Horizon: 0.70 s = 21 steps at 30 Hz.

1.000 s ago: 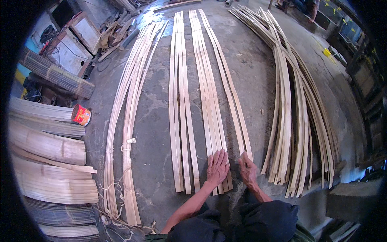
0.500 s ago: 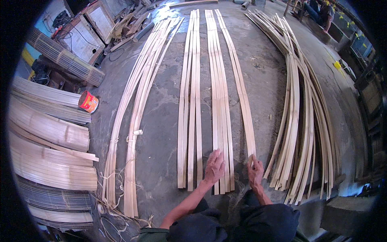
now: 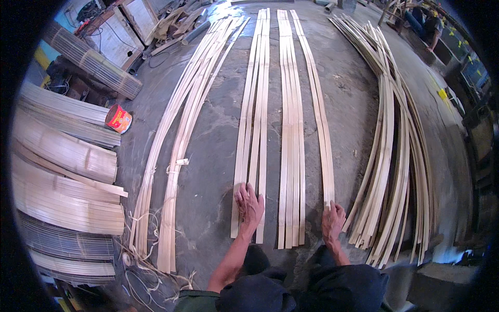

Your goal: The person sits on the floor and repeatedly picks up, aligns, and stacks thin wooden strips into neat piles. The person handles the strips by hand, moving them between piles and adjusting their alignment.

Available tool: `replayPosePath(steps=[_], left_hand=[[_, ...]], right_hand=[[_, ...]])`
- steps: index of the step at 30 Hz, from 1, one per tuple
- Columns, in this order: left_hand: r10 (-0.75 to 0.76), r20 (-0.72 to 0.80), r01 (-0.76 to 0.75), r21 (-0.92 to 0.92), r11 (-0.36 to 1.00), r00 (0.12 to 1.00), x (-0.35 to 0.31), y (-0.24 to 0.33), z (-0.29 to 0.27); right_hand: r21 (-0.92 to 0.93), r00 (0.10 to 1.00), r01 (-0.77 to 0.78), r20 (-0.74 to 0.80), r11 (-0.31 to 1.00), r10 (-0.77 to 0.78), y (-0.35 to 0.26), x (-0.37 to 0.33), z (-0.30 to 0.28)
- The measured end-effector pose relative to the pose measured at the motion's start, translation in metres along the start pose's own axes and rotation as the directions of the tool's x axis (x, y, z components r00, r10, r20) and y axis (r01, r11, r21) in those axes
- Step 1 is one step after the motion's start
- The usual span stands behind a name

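Long, pale bamboo strips lie lengthwise on the floor in front of me. My left hand (image 3: 249,207) is over the near part of the left bunch of strips (image 3: 253,119), its fingers bent down around a strip; the fingertips are partly hidden. Between my hands lies a middle bunch of strips (image 3: 292,156), side by side and untouched. My right hand (image 3: 333,222) is closed on the near end of the narrow right-hand strips (image 3: 321,130), which run away from me to the far floor.
Tied strips (image 3: 179,135) lie to the left, with loose twine (image 3: 140,283) near their ends. A crossing pile of strips (image 3: 387,145) lies right. Slatted bamboo panels (image 3: 67,195) and a red tub (image 3: 119,119) stand at the left edge. Another person (image 3: 423,26) sits far right.
My left hand has moved left from the middle bunch to the left bunch, and its fingers have bent. My right hand stays at the right-hand strips' end. The view has shifted slightly.
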<state>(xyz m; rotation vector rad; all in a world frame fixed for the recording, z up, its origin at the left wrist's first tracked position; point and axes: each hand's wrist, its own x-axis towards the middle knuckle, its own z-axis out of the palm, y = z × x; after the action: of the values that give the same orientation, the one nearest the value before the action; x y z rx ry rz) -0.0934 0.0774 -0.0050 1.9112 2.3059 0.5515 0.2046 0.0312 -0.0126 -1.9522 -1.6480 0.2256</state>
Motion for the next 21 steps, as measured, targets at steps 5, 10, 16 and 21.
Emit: replayPosePath(steps=[5, 10, 16, 21], left_hand=[[0.003, 0.034, -0.002, -0.023, 1.0, 0.999, -0.002, 0.003, -0.007], [0.05, 0.005, -0.05, -0.037, 0.998, 0.999, -0.003, 0.008, 0.003], [-0.048, 0.033, 0.052, -0.123, 0.991, 0.998, 0.007, 0.016, 0.005], [-0.103, -0.071, 0.087, -0.204, 0.975, 0.992, 0.014, 0.024, 0.019]], right_hand=[[-0.027, 0.994, 0.089, 0.062, 0.996, -0.087, -0.018, -0.004, -0.004], [0.325, 0.969, 0.157, 0.133, 0.933, -0.209, -0.036, -0.018, 0.01], [0.58, 0.783, 0.157, 0.42, 0.799, -0.459, -0.084, -0.029, 0.012], [0.583, 0.749, 0.113, 0.482, 0.805, -0.454, -0.107, -0.048, 0.032]])
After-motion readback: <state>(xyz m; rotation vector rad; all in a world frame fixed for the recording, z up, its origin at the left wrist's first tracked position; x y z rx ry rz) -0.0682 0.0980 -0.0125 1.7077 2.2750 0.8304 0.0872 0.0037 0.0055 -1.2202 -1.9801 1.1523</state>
